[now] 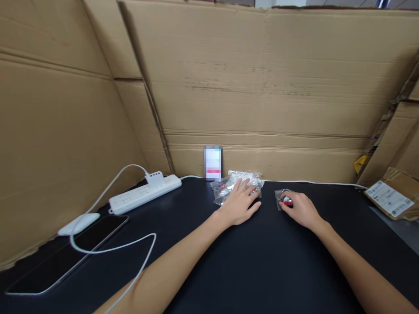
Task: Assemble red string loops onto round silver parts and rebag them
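My left hand [240, 203] rests with fingers spread on a pile of clear plastic bags [246, 175] at the back of the black table. Something small and red shows inside the bags, left of my fingers. To the right, my right hand [301, 208] has its thumb and fingers closed on a small clear plastic bag [279, 201]. A red and white item [287, 201] is inside this bag, partly covered by my fingers, and I cannot make out its kind.
A phone [213, 163] with a blurred screen leans on the cardboard wall [262, 109]. On the left are a white power strip [145, 193], a white cable [114, 249], a white device [78, 224] and a dark tablet [68, 257]. A labelled brown package [393, 196] lies right.
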